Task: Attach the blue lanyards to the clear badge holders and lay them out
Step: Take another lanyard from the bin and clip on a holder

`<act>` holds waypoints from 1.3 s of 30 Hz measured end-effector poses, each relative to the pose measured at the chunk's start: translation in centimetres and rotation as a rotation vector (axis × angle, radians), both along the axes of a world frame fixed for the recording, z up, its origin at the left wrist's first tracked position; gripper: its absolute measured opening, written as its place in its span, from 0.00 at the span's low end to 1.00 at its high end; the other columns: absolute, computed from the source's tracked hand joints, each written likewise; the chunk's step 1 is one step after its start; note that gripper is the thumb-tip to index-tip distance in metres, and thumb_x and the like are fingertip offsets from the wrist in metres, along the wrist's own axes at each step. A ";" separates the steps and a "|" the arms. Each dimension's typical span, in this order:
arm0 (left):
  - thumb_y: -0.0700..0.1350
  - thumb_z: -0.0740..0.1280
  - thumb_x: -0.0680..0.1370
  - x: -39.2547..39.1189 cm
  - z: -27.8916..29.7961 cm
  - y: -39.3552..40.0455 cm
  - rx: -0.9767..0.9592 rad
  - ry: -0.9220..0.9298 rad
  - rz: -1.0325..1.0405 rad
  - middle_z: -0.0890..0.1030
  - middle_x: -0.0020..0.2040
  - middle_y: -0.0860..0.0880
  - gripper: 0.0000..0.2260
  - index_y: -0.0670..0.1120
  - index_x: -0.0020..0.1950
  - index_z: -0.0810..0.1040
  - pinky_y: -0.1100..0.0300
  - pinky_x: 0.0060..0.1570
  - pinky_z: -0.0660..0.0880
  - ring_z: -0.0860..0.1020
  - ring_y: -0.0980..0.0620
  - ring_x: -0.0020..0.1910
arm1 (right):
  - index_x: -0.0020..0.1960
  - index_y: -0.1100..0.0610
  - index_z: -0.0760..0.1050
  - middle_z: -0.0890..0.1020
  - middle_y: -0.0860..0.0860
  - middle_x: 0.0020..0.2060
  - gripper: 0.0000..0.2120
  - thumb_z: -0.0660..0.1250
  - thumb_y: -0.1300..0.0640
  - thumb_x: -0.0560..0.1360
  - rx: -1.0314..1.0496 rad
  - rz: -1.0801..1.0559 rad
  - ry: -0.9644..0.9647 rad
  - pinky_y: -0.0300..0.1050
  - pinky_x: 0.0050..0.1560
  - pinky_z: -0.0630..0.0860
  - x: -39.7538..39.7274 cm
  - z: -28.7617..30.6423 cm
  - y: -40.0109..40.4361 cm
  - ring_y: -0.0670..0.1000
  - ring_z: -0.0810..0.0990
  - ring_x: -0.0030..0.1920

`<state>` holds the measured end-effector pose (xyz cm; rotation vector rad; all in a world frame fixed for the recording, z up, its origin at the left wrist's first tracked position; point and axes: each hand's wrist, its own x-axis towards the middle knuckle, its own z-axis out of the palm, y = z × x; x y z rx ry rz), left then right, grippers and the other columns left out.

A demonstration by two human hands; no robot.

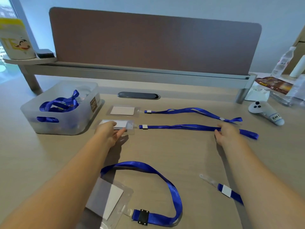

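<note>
Second badge set is being laid straight on the surface.
Left hand presses flat, fingers together, on the clear badge holder; right hand pinches the blue lanyard, which looks light, limp and slippery, so it is best held near the ends.

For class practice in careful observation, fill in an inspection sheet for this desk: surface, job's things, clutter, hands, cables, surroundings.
Surface: pale wood-look desk.
Job's things: far badge and lanyard laid straight; second badge and lanyard being straightened; near badge with looped lanyard; loose lanyard end; bin of spares.
Clutter: controller, bottle, packet.
Hands: left hand on second badge; right hand pinching its lanyard.
Cables: nothing seen; grommet shut.
Surroundings: divider, cup.
</note>
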<state>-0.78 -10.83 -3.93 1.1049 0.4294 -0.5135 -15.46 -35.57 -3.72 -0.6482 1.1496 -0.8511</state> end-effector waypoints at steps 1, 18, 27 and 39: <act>0.36 0.58 0.78 -0.1 0.1 0.1 0.028 -0.028 -0.033 0.69 0.67 0.37 0.17 0.39 0.67 0.62 0.51 0.48 0.75 0.73 0.40 0.62 | 0.67 0.64 0.66 0.71 0.59 0.67 0.18 0.59 0.66 0.77 -0.003 0.021 0.041 0.44 0.68 0.68 -0.3 -0.2 -0.1 0.55 0.71 0.67; 0.46 0.68 0.73 -6.9 1.3 10.5 1.212 -1.072 -0.938 0.71 0.67 0.45 0.22 0.44 0.65 0.68 0.54 0.65 0.67 0.69 0.47 0.65 | 0.50 0.62 0.76 0.80 0.59 0.49 0.08 0.60 0.61 0.76 -0.936 0.942 0.683 0.47 0.49 0.71 -3.5 2.1 15.2 0.54 0.76 0.47; 0.57 0.72 0.67 -8.4 -0.8 12.6 1.620 -0.935 -1.055 0.68 0.68 0.43 0.37 0.44 0.69 0.59 0.54 0.62 0.69 0.68 0.45 0.65 | 0.61 0.60 0.72 0.78 0.56 0.58 0.14 0.59 0.58 0.78 -1.018 1.065 0.843 0.44 0.56 0.73 -4.9 0.6 20.1 0.53 0.77 0.57; 0.36 0.63 0.75 -9.1 5.8 13.5 1.039 -1.244 -0.537 0.76 0.58 0.40 0.22 0.42 0.68 0.63 0.54 0.58 0.72 0.74 0.46 0.54 | 0.65 0.58 0.71 0.76 0.54 0.63 0.18 0.62 0.59 0.76 -1.070 1.285 0.792 0.45 0.60 0.72 -4.3 0.6 23.6 0.54 0.76 0.59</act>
